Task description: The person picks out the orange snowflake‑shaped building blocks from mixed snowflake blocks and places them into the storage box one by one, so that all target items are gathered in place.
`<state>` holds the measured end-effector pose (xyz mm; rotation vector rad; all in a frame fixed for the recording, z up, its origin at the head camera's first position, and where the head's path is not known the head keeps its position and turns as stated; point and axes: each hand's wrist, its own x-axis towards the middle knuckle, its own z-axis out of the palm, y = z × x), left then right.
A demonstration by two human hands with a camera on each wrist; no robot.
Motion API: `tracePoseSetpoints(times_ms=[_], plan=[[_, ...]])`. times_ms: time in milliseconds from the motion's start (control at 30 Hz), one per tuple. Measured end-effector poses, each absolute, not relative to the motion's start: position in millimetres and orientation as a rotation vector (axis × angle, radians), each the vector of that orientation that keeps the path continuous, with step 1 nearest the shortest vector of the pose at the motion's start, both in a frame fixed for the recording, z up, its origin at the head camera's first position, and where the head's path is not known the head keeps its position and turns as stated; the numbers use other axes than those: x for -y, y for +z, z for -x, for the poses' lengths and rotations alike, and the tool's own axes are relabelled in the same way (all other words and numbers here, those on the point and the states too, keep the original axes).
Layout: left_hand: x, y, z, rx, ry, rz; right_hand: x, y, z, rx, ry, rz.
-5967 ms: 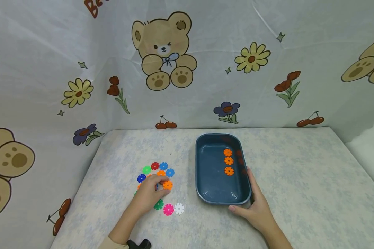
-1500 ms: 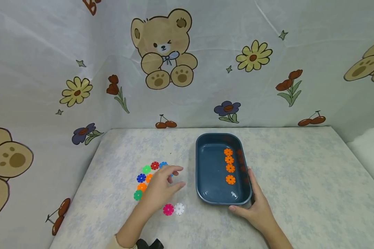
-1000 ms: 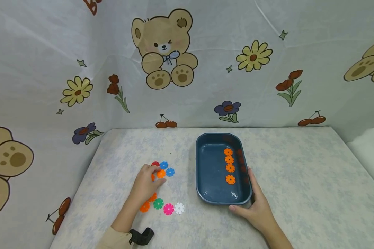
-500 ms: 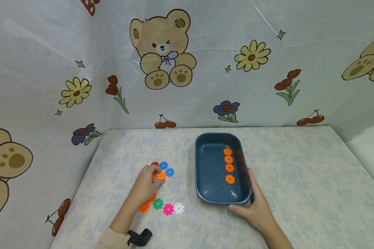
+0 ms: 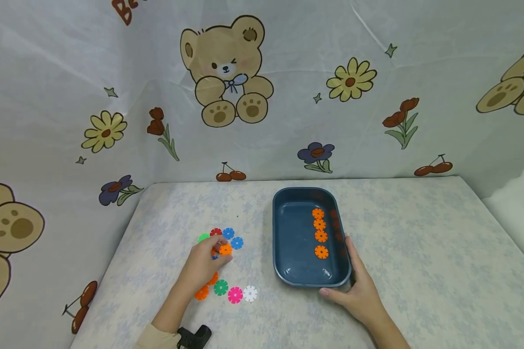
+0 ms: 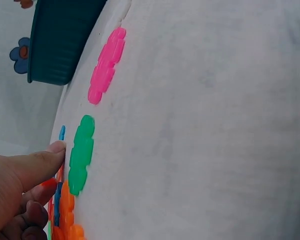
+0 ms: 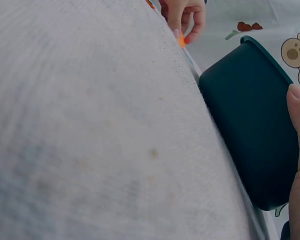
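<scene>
My left hand point(image 5: 199, 261) pinches an orange snowflake disc point(image 5: 225, 249) between thumb and fingers, over the left cluster of discs. The right wrist view also catches this orange disc point(image 7: 181, 40) at the fingertips. Around the hand lie a red disc point(image 5: 216, 232), blue discs point(image 5: 237, 243), a green disc point(image 5: 221, 287), a pink disc point(image 5: 235, 294) and a white disc point(image 5: 250, 293); the hand hides others. My right hand point(image 5: 361, 295) grips the dark blue tray point(image 5: 294, 257) at its near right corner, thumb at the rim. Several orange discs point(image 5: 320, 236) form a column inside the tray.
The table point(image 5: 419, 252) has a pale, mottled cover. Behind it hangs a cloth point(image 5: 288, 145) printed with bears and flowers. A black wrist mount point(image 5: 195, 337) sits at my left sleeve.
The tray has gained one orange disc since the earliest frame. My left hand has gone from near the tray back left to the cluster and picked up another orange disc. The right hand stays.
</scene>
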<state>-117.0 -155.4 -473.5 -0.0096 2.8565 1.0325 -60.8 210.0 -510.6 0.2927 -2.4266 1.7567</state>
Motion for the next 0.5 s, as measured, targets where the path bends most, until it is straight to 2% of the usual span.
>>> tracePoseSetpoints(times_ms=[500], plan=[[155.3, -475.3, 115.8, -2.88, 0.942, 0.016, -210.0, -510.4, 61.1, 2.434, 1.738, -0.294]])
